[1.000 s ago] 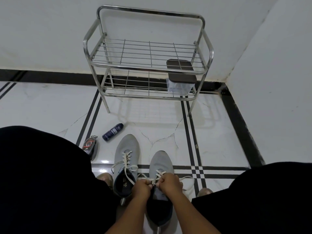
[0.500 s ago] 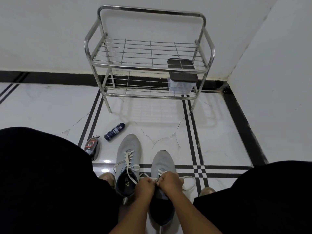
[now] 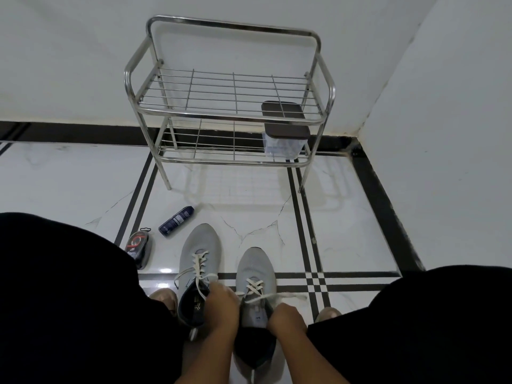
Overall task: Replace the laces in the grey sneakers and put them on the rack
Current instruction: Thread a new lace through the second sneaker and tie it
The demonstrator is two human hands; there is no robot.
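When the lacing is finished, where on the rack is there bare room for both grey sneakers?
The top shelf is bare wire from its left rail to the right rail. The lower shelf is free only on its left and middle; a clear box with a dark lid fills its right end. The floor is crowded left of the sneakers, by a dark bottle and a black pack.

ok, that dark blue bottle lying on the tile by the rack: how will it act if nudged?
The dark blue cylindrical bottle lies on its side on glossy white tile floor, so a sideways nudge would probably roll it. The smooth round body may slip in a loose grip. It looks small, likely light, though its fill can't be seen.
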